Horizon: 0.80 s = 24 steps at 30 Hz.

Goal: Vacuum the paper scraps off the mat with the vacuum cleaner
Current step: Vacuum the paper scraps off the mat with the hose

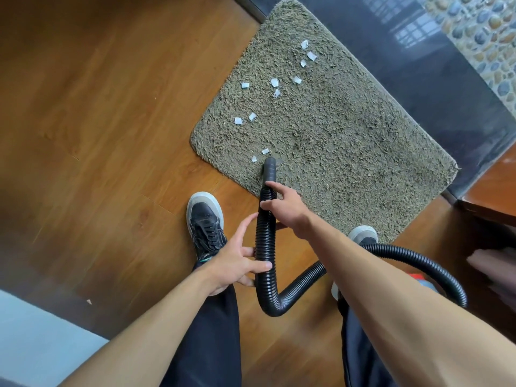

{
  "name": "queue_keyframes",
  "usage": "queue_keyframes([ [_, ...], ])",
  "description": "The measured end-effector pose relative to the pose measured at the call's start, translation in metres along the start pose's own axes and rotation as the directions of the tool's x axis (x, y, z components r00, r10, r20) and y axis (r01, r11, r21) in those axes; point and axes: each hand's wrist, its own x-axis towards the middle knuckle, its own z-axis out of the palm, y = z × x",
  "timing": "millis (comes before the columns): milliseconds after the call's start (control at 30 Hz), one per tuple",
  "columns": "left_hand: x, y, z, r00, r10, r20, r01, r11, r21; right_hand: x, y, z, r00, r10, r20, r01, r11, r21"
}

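Note:
A shaggy olive mat lies on the wood floor with several white paper scraps scattered over its left half. The black ribbed vacuum hose ends in a smooth nozzle whose tip rests on the mat's near-left part, just right of two scraps. My right hand grips the hose just behind the nozzle. My left hand holds the hose lower down, thumb over it and fingers partly spread. The hose loops back to the right, past my right arm.
My two dark sneakers stand at the mat's near edge, the right one mostly hidden by my arm. A dark glossy strip and a pebble surface border the mat's far side. A wooden furniture edge sits at right.

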Motion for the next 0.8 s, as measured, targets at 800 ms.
queue_keyframes([
  [800,0.0,0.003,-0.011,0.998,0.061,-0.024,-0.062,0.998,-0.02,0.007,-0.015,0.006,1.0,-0.019,-0.011,0.019,1.0,-0.022],
])
